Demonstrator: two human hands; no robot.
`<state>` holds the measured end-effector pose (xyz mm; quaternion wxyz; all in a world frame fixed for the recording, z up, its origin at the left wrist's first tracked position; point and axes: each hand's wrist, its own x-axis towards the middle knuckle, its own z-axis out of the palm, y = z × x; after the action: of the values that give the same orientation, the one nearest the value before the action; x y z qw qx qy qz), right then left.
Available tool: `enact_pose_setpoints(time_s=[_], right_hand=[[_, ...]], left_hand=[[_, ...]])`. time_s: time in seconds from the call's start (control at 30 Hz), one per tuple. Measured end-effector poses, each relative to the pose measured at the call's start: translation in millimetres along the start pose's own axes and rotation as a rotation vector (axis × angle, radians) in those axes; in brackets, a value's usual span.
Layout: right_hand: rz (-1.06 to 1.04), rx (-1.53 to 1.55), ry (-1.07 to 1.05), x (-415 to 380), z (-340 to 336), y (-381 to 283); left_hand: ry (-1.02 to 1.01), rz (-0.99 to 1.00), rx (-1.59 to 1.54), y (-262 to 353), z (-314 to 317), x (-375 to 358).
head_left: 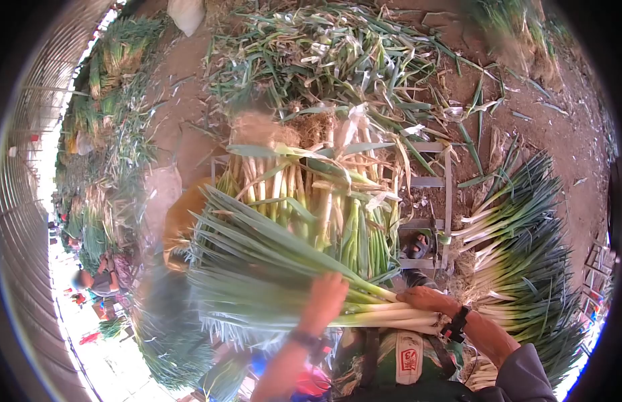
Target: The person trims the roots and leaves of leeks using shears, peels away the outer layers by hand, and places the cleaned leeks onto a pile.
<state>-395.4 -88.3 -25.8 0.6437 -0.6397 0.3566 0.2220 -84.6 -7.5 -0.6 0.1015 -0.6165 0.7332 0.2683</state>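
A large bunch of long green onions (277,268) lies slantwise in front of me, green leaves to the left and white stems to the right. My left hand (326,300), slightly blurred, is closed around the bunch where the leaves meet the stems. Close to the white ends, my right hand (426,299) is closed on a stem, with more white stems just below it. Behind the bunch, untrimmed green onions (284,181) are piled on a metal frame (447,194), roots facing away. A dark band sits on each wrist.
Cleaned green onions (525,248) lie in a long row on the right. Stripped leaves (324,57) are heaped on the dirt floor (180,124) beyond the frame. More onions (173,335) stand at left, and another person (103,278) is farther off.
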Motion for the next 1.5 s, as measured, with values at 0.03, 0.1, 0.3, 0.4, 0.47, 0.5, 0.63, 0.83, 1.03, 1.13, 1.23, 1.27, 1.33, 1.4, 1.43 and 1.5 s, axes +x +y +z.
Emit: enact_pose_setpoints(time_s=[0.03, 0.1, 0.3, 0.4, 0.47, 0.5, 0.63, 0.83, 1.03, 1.13, 1.23, 1.27, 1.33, 1.4, 1.43, 1.5], right_hand=[[0.027, 0.016, -0.02, 1.7, 0.4, 2.7], [0.086, 0.024, -0.077, 3.5, -0.5, 2.6], [0.071, 0.071, -0.266, -14.5, -23.5, -29.0], [0.03, 0.009, -0.304, -17.5, -21.0, -29.5], [0.009, -0.026, -0.298, -19.4, -18.6, -29.4], [0.008, -0.016, -0.301, -20.0, -18.5, -29.5], [-0.012, -0.002, -0.291, -17.5, -13.0, -24.8], [0.005, -0.044, -0.23, -15.2, -1.2, -11.6], [-0.01, -0.044, -0.252, -20.7, -8.9, -25.2], [-0.028, -0.048, -0.226, -18.2, -7.4, -23.7], [0.006, -0.041, -0.225, -19.5, -3.0, -16.4], [0.013, -0.044, -0.228, -16.1, -4.7, -16.0], [0.021, -0.024, -0.26, -14.3, -7.9, -18.5], [0.022, -0.003, -0.268, -13.4, -7.6, -16.8], [0.014, 0.007, -0.261, -11.1, -5.2, -12.8], [0.02, 0.028, -0.269, -10.3, -7.1, -14.4]], left_hand=[[0.013, -0.003, 0.007, 1.1, 1.9, -1.5], [0.027, 0.001, -0.001, -0.2, 1.9, -2.5], [-0.052, -0.001, -0.104, 3.7, -3.6, -8.2], [-0.063, -0.057, -0.154, 7.0, 0.2, -8.8], [-0.044, -0.092, -0.189, 7.3, 8.0, -6.8], [-0.071, -0.112, -0.196, 8.1, 6.9, -5.0], [-0.1, -0.151, -0.197, 11.6, -2.9, -2.3], [-0.168, -0.227, -0.212, 17.4, 0.1, 4.3], [-0.291, 0.045, -0.115, 11.7, -20.2, 13.2], [-0.245, 0.221, 0.064, 9.3, -46.2, 17.0], [-0.32, 0.212, 0.346, -28.5, -107.4, 21.5], [-0.118, 0.065, 0.296, -65.5, -110.2, 19.5], [0.304, 0.033, 0.401, -98.6, -209.0, 22.8], [0.371, -0.12, 0.67, -130.2, -308.3, 16.1], [0.542, -0.239, 0.9, -144.8, -347.6, -3.6], [0.816, -0.382, 1.234, -177.3, -427.1, -53.5]])
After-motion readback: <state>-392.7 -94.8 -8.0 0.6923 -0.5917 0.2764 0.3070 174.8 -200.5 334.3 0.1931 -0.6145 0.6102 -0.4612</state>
